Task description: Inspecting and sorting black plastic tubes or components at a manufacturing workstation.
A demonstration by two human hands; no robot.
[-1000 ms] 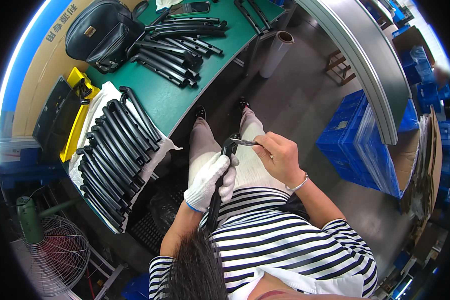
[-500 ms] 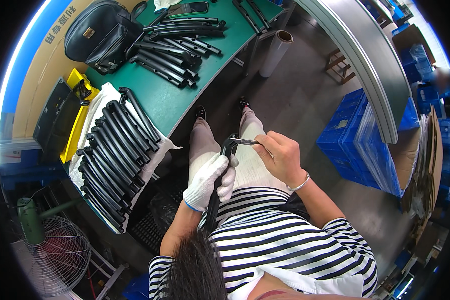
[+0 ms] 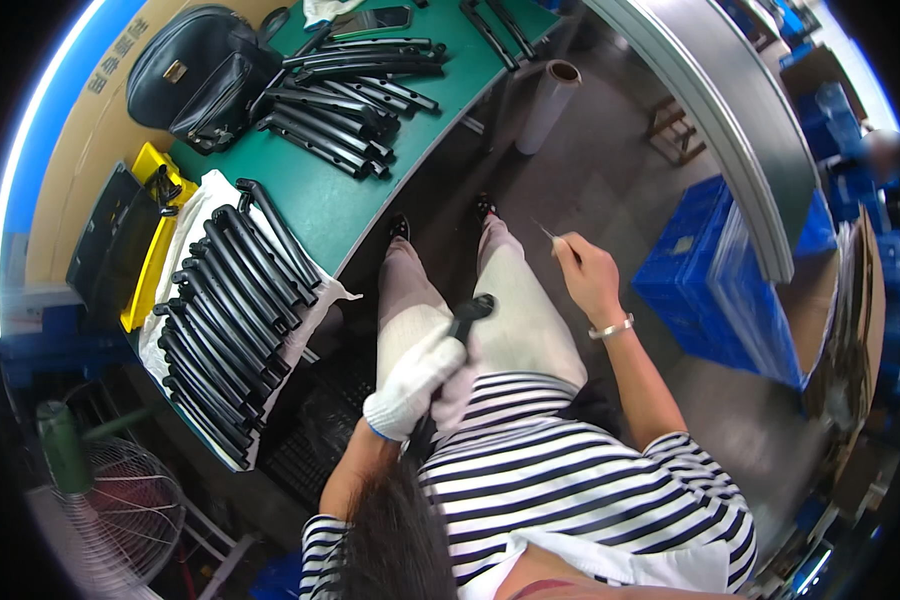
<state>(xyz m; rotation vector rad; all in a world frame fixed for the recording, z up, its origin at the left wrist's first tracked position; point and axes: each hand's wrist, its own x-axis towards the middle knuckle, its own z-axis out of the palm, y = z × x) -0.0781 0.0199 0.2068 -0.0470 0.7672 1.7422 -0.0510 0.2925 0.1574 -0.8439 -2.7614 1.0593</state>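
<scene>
My left hand, in a white knitted glove, is closed round a black tube held over my lap. The tube's bent end with a round opening sticks out past my fingers, while its lower part is hidden by the glove and hair. Bare and wearing a bracelet, my right hand is off to the right, apart from the tube. It grips a thin, pointed metal hand tool; the exact kind is too small to tell. Similar black tubes lie in a row on a white cloth to the left.
On the green table are a loose pile of black tubes, a black bag, a phone and a yellow bin. A fan stands lower left. A film roll, metal rail and blue crates are at right.
My right hand has drawn the tool away from the tube's end, out to the right and slightly up. My left hand has tilted the tube, so its end now sits lower and turned rightward.
</scene>
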